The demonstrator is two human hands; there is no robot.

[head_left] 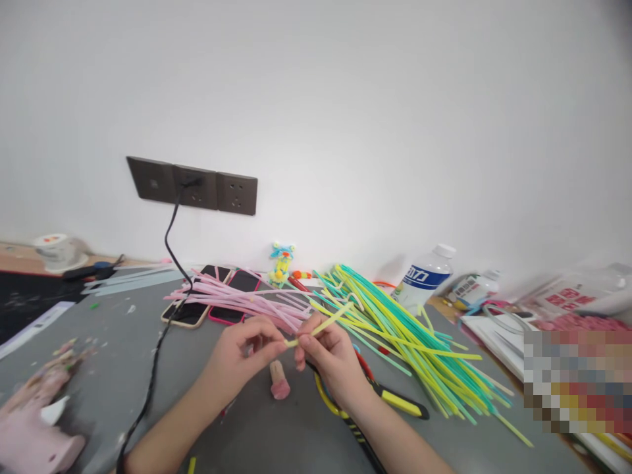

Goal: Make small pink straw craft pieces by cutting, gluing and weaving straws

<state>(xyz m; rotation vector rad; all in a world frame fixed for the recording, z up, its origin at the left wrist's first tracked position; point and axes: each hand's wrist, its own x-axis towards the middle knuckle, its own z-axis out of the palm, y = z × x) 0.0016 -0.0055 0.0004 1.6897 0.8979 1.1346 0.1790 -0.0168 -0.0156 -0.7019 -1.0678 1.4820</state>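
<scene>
1. We looked down on two bare hands meeting above a grey tabletop (281,438).
2. The left hand (247,359) had its fingers pinched on the lower end of a yellow strip (332,320).
3. The right hand (336,362) gripped the same strip between its fingers, just beside the left hand's; the free end slanted up and to our right.
4. Below the hands, we saw a pink-ended stub (280,383) on the tabletop.
5. A tool (405,403) with yellow-and-black handles lay partly hidden by the right hand.
6. Beyond the hands, pink strips (237,299) lay across some phones (190,315).
7. To our right spread a loose heap of yellow and green strips (419,368), with a blue-labelled bottle (424,280) standing near its far side.
8. Near the wall (345,131), we noticed a small blue-and-yellow toy (280,263).
9. To our left, a black cable (157,359) ran down from the sockets (237,194) and across the phones.
</scene>
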